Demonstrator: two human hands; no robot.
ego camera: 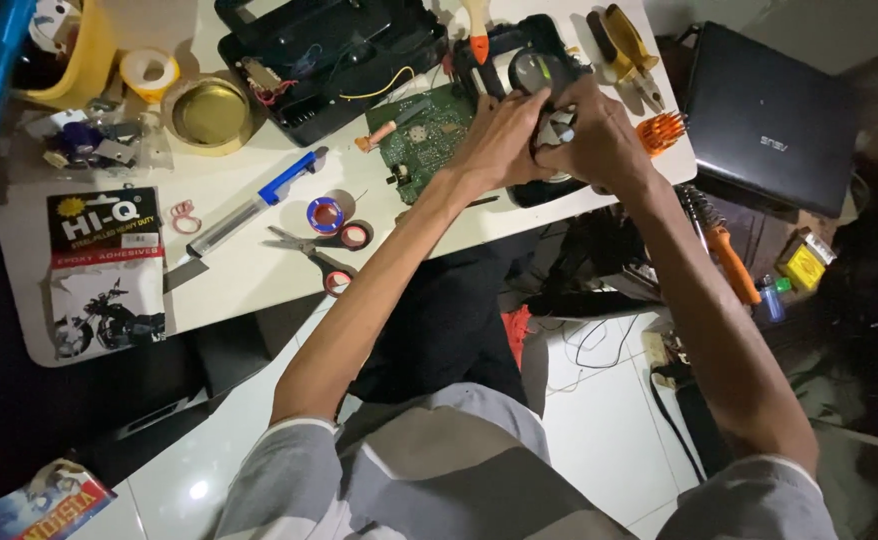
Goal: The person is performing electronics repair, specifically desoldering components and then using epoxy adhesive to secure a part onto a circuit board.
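Both my hands meet over a black device housing (531,60) with a round lens-like window, lying on the white table (239,270). My left hand (499,135) grips the housing's near left side. My right hand (599,135) presses on it from the right, fingers curled around a small pale part between the hands. A green circuit board (421,135) lies just left of the housing, partly under my left wrist. What the fingertips pinch is hidden.
An open black tool case (319,55), a gold tin lid (209,112), a tape roll (149,70), scissors (311,250), a blue-handled desoldering pump (259,200), an adhesive package (104,270) and pliers (627,45) lie about. A closed laptop (769,110) and an orange soldering iron (729,255) sit to the right.
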